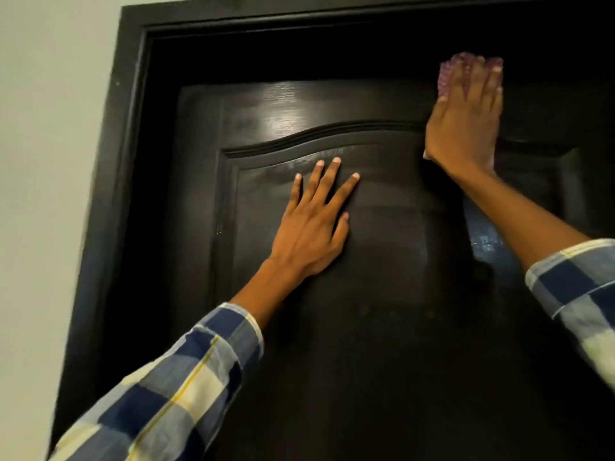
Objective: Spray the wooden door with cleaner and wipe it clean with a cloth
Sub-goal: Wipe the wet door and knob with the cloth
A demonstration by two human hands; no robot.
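Both hands lay flat: the left hand [311, 227] spread at frame centre on the door [382, 327], the right hand [466, 121] pressing the cloth [447, 73] at upper right. Soft and limp, the cloth probably needed a full palm; the door looked stiff and slick.
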